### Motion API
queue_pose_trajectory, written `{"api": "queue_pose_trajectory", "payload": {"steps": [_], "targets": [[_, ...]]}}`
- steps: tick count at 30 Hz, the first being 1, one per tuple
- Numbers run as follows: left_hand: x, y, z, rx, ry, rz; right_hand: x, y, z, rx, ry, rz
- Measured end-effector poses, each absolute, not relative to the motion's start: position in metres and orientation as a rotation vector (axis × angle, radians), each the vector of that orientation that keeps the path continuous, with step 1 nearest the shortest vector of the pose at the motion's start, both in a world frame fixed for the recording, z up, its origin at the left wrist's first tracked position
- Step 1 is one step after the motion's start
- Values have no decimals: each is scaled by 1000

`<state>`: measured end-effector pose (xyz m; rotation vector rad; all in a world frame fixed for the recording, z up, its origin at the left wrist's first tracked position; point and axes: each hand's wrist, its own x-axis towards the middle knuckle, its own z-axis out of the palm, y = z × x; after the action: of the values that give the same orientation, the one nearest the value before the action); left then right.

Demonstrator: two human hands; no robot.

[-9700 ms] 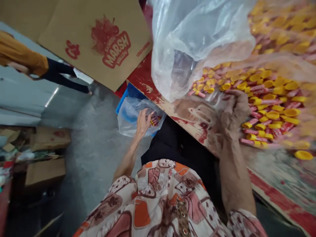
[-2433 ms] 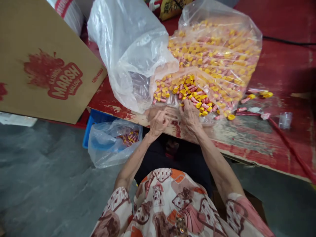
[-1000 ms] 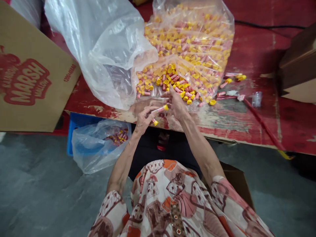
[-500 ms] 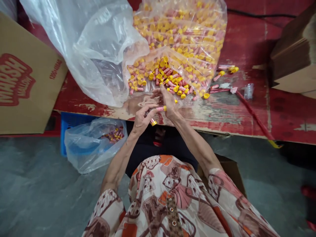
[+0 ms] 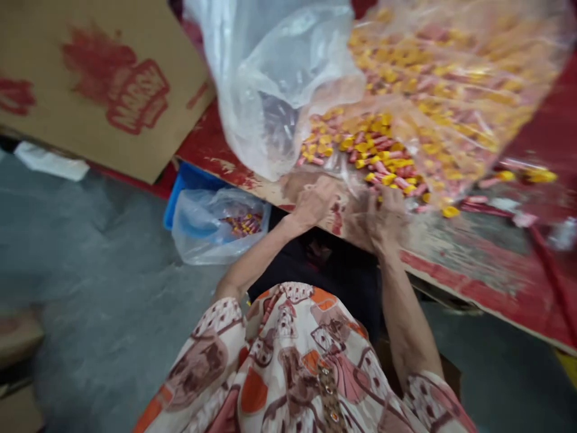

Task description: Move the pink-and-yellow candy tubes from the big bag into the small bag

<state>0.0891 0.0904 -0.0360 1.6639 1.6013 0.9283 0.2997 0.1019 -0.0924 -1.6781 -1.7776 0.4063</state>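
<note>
My left hand is over the table's front edge, just below the bag of clear empty tubes. Motion blur smears its fingers, and whatever they may hold does not show. To its right, my right hand reaches to the near edge of a pile of small pink-patterned tubes with yellow caps. Its fingertips touch or nearly touch the closest tubes; blur hides their grip. That pile spills from the mouth of a big clear plastic bag full of the same capped tubes.
A cardboard box with red print stands at the left. Below the table edge, a blue crate has a plastic bag in it with some capped tubes. A red strap and loose capped tubes lie on the right.
The view has swung left. My hands have parted; the two capped tubes seen at the left hand no longer show. The left hand moved toward the clear tubes, the right stays by the pile.
</note>
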Motion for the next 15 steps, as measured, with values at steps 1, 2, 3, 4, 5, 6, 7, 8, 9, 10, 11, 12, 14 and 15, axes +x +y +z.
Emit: {"api": "queue_pose_trajectory", "payload": {"steps": [1,2,3,4,5,6,7,8,9,10,11,12,14,15], "targets": [[92,96,-38,1766,1598,831,298,105,-93,-1633,-1761,387],[92,100,-39,1852,1578,754,294,106,-93,-1598,-1751,372],[89,102,-39,1930,1541,693,290,107,-93,-1575,-1752,363],[82,100,-38,1967,1512,693,285,106,-94,-1567,-1767,361],[71,94,-36,1970,1506,727,280,105,-95,-1569,-1792,369],[57,84,-33,1949,1529,775,276,103,-96,-1573,-1819,382],[40,70,-29,1908,1584,830,272,101,-97,-1572,-1838,395],[20,53,-26,1843,1692,870,269,100,-99,-1564,-1844,403],[-3,35,-24,1783,1805,879,268,100,-101,-1548,-1837,406],[-26,16,-22,1731,1919,859,267,101,-103,-1528,-1819,403],[-48,-3,-22,1686,2033,805,268,101,-105,-1509,-1798,395],[-68,-20,-23,1650,2137,712,269,102,-106,-1494,-1775,388],[-98,-45,-26,1574,2325,550,271,104,-109,-1479,-1730,383],[-106,-51,-28,1551,2386,504,272,104,-109,-1474,-1714,385]]}}
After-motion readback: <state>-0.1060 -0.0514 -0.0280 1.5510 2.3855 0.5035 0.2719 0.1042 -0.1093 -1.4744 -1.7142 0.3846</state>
